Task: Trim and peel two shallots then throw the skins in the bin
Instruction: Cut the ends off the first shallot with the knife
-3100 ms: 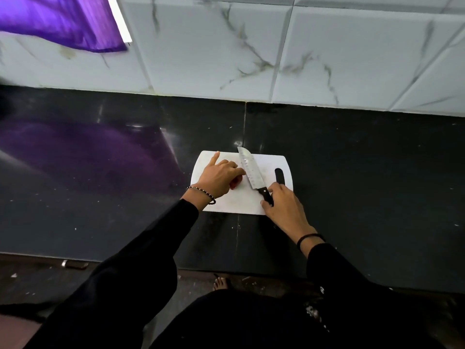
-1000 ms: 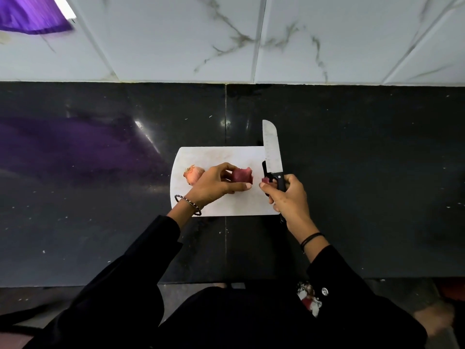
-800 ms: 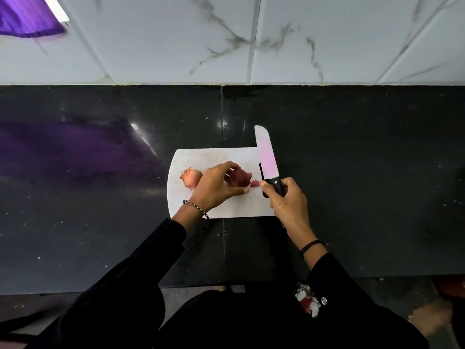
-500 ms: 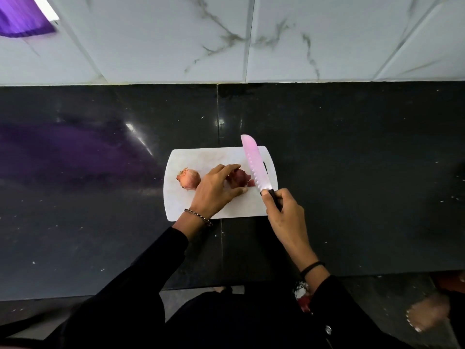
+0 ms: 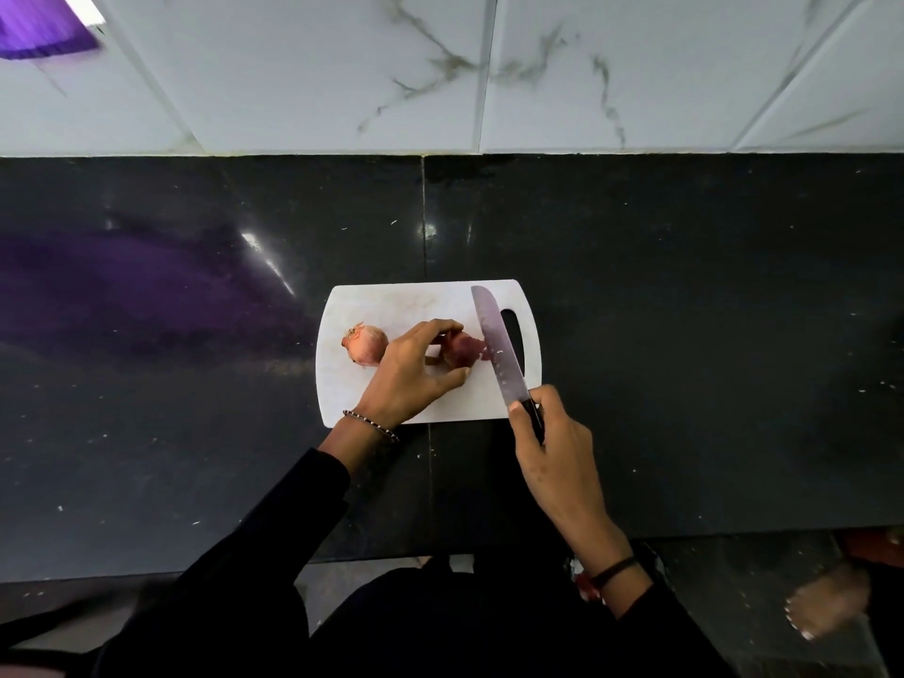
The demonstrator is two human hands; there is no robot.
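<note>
The left hand (image 5: pixel 408 371) grasps the first shallot (image 5: pixel 460 349) while the right hand (image 5: pixel 553 437) grasps the knife (image 5: pixel 496 342) at its end; the second shallot (image 5: pixel 367 345), behind the left hand, is unpeeled.

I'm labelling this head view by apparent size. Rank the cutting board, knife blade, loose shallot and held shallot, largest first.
1. cutting board
2. knife blade
3. loose shallot and held shallot: unsure, the left hand hides part of the held one.
</note>
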